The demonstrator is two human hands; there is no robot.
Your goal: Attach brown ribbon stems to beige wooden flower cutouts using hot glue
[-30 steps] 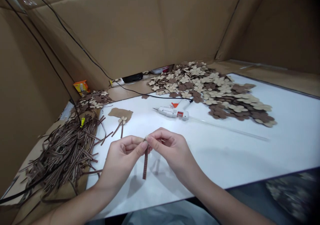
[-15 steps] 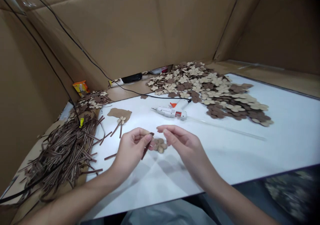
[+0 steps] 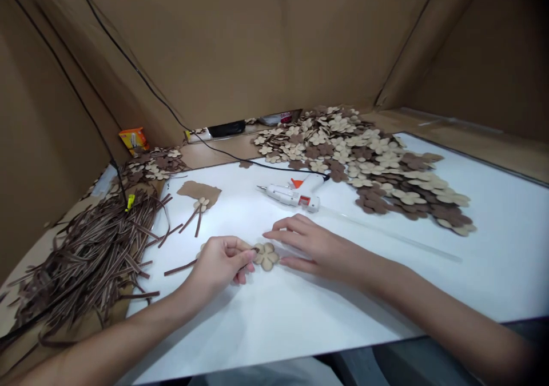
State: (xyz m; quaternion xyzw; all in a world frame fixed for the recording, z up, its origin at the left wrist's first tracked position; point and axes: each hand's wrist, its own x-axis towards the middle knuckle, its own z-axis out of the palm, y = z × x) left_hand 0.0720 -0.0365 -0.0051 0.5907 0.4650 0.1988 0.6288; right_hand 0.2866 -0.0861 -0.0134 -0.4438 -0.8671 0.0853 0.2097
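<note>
A beige five-petal flower cutout (image 3: 266,258) lies on the white board in front of me. My left hand (image 3: 227,260) is at its left edge, thumb and fingertips pinched on a dark brown strip of which only a small end shows. My right hand (image 3: 302,243) holds nothing; its fingers are spread at the flower's right side, the thumb close to a petal. Behind my left hand, another brown strip (image 3: 180,267) and a partly hidden pale petal piece lie on the board.
A white glue gun (image 3: 294,197) with a clear glue stick lies beyond my hands. A heap of beige and brown flower cutouts (image 3: 364,157) is at the back right. Brown strips (image 3: 94,249) are piled at left. A brown scrap (image 3: 199,193) bears a small flower with strips.
Both hands have come down to the board around the flower. My left hand has brought the strip to the flower's left edge; my right hand has opened from a near pinch and turned palm down.
</note>
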